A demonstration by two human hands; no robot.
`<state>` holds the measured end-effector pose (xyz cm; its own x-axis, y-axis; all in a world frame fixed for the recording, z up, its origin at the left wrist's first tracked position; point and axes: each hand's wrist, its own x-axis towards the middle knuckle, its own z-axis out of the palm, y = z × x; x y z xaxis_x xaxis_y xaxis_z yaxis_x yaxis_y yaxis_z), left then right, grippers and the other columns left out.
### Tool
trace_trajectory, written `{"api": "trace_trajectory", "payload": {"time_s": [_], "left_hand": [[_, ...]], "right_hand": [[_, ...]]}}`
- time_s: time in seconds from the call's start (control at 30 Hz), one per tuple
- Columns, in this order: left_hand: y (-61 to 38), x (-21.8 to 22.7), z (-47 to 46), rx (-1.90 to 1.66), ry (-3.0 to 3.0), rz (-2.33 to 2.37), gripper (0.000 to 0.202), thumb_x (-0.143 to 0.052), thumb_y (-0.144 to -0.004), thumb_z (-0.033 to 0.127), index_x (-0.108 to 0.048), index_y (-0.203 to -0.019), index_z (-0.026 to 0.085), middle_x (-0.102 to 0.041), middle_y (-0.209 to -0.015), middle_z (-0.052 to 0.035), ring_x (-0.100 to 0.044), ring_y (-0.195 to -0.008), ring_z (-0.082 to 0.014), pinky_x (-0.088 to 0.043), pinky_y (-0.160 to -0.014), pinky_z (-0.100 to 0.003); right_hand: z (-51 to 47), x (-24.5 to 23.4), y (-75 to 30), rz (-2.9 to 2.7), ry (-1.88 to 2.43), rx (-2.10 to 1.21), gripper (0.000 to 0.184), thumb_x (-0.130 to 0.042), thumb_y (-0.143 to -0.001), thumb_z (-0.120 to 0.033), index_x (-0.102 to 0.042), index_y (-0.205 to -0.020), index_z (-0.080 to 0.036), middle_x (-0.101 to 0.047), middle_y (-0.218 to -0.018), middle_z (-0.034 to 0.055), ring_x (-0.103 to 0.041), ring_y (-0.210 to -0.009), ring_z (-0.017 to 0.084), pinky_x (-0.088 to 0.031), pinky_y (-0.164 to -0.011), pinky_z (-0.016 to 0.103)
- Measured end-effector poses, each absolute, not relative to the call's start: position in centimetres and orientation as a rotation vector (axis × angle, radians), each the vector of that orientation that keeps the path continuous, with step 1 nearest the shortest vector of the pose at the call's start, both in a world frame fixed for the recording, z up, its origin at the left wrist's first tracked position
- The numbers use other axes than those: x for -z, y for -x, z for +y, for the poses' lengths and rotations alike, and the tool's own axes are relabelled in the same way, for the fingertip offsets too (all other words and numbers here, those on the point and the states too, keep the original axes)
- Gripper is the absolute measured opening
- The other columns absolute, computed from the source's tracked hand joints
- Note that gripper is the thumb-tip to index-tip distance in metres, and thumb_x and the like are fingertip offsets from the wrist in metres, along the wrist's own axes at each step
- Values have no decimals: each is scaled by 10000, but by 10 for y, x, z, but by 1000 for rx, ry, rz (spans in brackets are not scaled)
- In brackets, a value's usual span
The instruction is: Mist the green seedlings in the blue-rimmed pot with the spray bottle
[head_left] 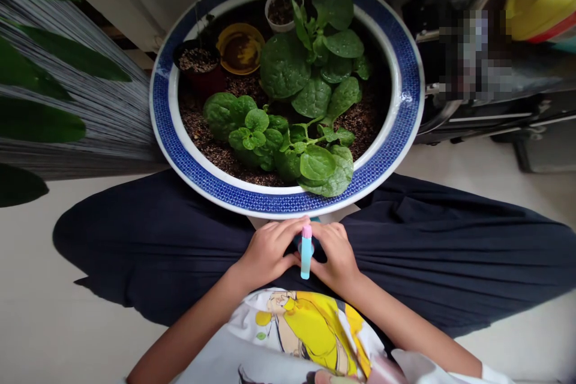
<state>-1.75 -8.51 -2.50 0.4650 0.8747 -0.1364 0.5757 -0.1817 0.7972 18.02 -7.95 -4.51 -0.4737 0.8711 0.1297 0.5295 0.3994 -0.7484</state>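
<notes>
Between my hands, just below the pot's near rim, is what looks like a spray bottle (pixel 306 258) seen from above, with a long light blue head and a pink nozzle pointing at the pot. My left hand (pixel 269 252) is wrapped round its left side and my right hand (pixel 335 252) round its right side. Most of the bottle's body is hidden under the head and between the hands. In front stands a large round planter (pixel 288 201) with a blue patterned rim, holding dark soil and leafy green plants (pixel 310 78). Some leaves look wet.
Inside the planter sit a dark red pot (pixel 207 81), a yellow dish (pixel 240 48) and a small white pot (pixel 279 23). Long leaves (pixel 40 120) hang at the left by a string curtain (pixel 103 114). Metal frames and a yellow container (pixel 540 0) stand at the right.
</notes>
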Motion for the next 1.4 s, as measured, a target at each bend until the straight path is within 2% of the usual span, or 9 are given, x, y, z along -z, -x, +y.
{"api": "trace_trajectory", "payload": {"time_s": [0.17, 0.33, 0.43, 0.67, 0.93, 1.1, 1.17, 1.27, 1.4], "left_hand": [[15, 25, -84, -438, -1872, 1159, 719, -622, -869, 173, -302, -1506, 267, -447, -1530, -83, -451, -1398, -251, -413, -1137, -424], [12, 21, -81, -431, -1871, 1181, 774, -613, -882, 217, -200, -1536, 257, -366, -1569, -107, -372, -1442, -258, -378, -1161, -439], [12, 19, -81, -422, -1871, 1188, 739, -614, -881, 218, -235, -1515, 251, -399, -1538, -106, -390, -1424, -259, -391, -1152, -428], [14, 20, -86, -444, -1908, 1163, 549, -582, -906, 191, -354, -1405, 218, -505, -1424, -116, -457, -1360, -250, -413, -1132, -403], [15, 28, -91, -470, -1910, 1180, 529, -559, -919, 174, -360, -1408, 208, -541, -1367, -127, -506, -1307, -254, -464, -1076, -413], [12, 28, -88, -511, -1922, 1205, 707, -633, -908, 296, -252, -1501, 239, -427, -1509, -137, -423, -1396, -273, -391, -1148, -448], [11, 27, -86, -504, -1943, 1202, 767, -641, -904, 317, -200, -1525, 237, -380, -1544, -146, -386, -1424, -285, -378, -1157, -463], [10, 26, -85, -467, -1935, 1191, 794, -654, -896, 336, -185, -1528, 237, -386, -1544, -144, -388, -1424, -289, -379, -1158, -473], [11, 23, -83, -433, -1909, 1183, 699, -633, -899, 268, -264, -1492, 237, -440, -1509, -128, -430, -1396, -276, -395, -1148, -457]], "right_hand": [[-74, 46, -183, -2180, 1166, -949, 494, -645, -796, -258, -464, -1252, -201, -675, -1180, 139, -646, -1100, 306, -478, -872, 425], [-72, 47, -184, -2210, 1133, -972, 567, -600, -828, -230, -396, -1355, -194, -601, -1332, 159, -576, -1236, 304, -459, -941, 439], [-73, 46, -185, -2251, 1149, -939, 564, -616, -820, -239, -418, -1347, -208, -629, -1293, 138, -600, -1183, 308, -418, -957, 454], [-81, 43, -184, -2197, 1161, -872, 473, -619, -817, -172, -481, -1268, -209, -689, -1166, 94, -640, -1000, 253, -373, -856, 385], [-81, 42, -182, -2150, 1178, -917, 393, -601, -840, -181, -524, -1223, -224, -710, -1022, 63, -623, -826, 219, -374, -767, 367], [-77, 47, -185, -2114, 1092, -1027, 544, -585, -859, -197, -423, -1377, -221, -620, -1311, 131, -616, -1163, 278, -477, -914, 424], [-76, 49, -186, -2096, 1054, -1070, 593, -586, -864, -207, -385, -1421, -233, -600, -1347, 129, -588, -1239, 279, -502, -956, 431], [-74, 50, -187, -2070, 1055, -1073, 595, -623, -855, -246, -405, -1408, -241, -617, -1324, 125, -598, -1239, 283, -524, -975, 447], [-73, 50, -187, -2054, 1068, -1041, 553, -661, -835, -263, -456, -1348, -234, -646, -1261, 128, -633, -1175, 282, -544, -951, 450]]}}
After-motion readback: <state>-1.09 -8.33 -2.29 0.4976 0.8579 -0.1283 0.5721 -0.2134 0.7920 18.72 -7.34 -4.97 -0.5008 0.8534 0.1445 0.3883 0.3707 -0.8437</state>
